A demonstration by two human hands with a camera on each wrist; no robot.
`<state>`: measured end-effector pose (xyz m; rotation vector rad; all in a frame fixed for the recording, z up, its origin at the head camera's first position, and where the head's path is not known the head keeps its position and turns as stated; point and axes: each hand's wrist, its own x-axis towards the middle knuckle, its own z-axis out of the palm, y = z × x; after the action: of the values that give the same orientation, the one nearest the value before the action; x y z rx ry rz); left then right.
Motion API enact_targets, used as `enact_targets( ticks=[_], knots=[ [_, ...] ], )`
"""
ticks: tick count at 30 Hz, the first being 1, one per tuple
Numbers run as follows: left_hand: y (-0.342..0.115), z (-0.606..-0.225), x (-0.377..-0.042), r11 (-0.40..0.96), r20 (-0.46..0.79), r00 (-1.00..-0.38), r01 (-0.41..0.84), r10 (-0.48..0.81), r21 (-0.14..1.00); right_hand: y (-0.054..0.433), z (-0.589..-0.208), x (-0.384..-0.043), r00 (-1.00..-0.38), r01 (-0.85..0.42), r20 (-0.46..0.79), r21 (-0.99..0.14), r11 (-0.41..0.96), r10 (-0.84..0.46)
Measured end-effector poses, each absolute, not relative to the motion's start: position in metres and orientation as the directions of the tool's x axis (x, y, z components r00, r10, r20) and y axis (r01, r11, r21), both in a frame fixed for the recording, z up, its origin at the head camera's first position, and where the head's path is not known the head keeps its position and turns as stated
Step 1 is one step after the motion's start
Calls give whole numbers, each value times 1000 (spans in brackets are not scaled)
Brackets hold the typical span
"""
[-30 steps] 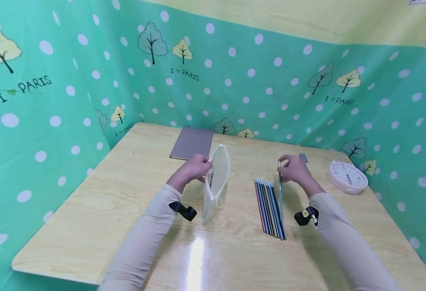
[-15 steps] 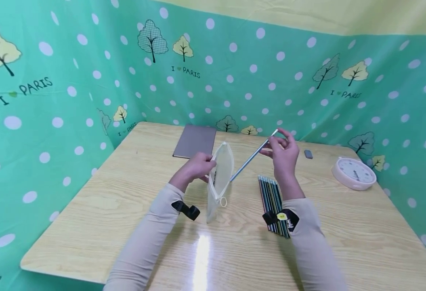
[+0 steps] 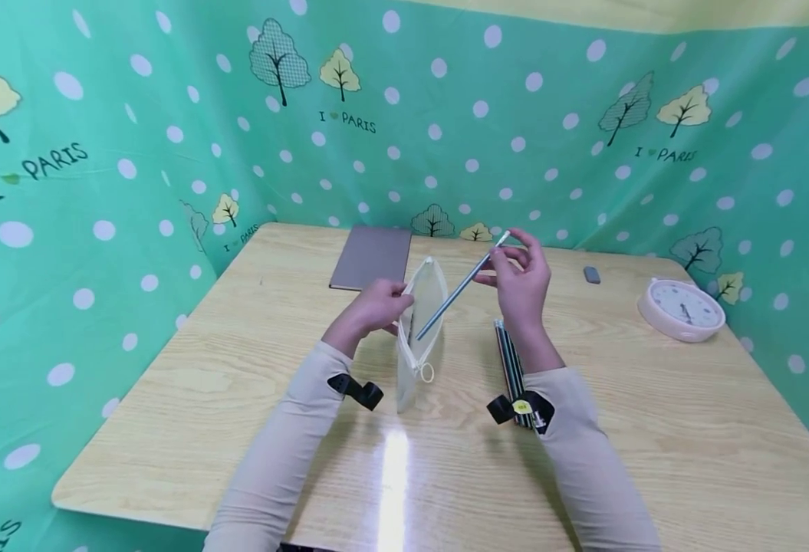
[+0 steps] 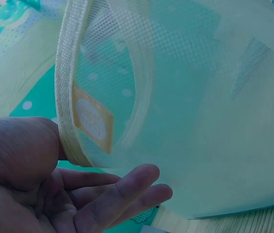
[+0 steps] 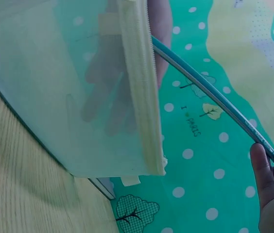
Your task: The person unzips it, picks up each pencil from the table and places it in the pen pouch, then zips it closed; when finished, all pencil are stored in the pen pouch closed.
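Pencil (image 3: 461, 288) downward from pinch of right hand (image 3: 523, 282), pouch (image 3: 428, 293) in grip of left hand (image 3: 375, 306)

Zip mesh pouch (image 3: 407, 386): translucent off-wht, fine net pattern. Sewn label (image 4: 93, 119): tan-orange w/ wht round print. Single pencil (image 3: 461, 287): blue, wht end. Pencil row (image 3: 508, 357): dk lengthwise stripes, wht ends. Notebook (image 3: 371, 257): greyish purple. Small block (image 3: 591, 274): grey-blue. Clock (image 3: 682, 310): pale pink case, whitish dial. Tabletop (image 3: 687, 429): lt wood grain. Curtain (image 3: 452, 107): teal-grn, wht dots, yel + checked trees, blk lettering, pale yel band. Sleeves (image 3: 280, 445): beige.
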<state>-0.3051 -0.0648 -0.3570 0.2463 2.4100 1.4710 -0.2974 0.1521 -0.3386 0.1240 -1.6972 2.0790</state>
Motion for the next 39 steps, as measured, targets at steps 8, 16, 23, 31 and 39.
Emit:
enact_targets(
  ticks=[8, 16, 23, 31, 39],
  knots=[
    [-64, -358, -306, 449, -170, -936, -15, 309, 894, 141, -344, -295, -892, -423, 390, -899, -117, 228],
    [-65, -357, -306, 436, -154, -940, -7, 304, 900, 134, -347, -294, -911, -400, 388, -914, -69, 141],
    [-66, -357, -307, 440, -150, -941, -2, 302, 898, 127, -353, -290, -924, -377, 374, -926, -21, 80],
    [-67, -356, -308, 431, -161, -940, -16, 302, 902, 122, -356, -289, -942, -334, 334, -942, 26, -18],
    [-67, -358, -309, 422, -161, -940, -21, 300, 906, 118, -362, -289, -948, -310, 305, -949, 50, -92]
  ],
)
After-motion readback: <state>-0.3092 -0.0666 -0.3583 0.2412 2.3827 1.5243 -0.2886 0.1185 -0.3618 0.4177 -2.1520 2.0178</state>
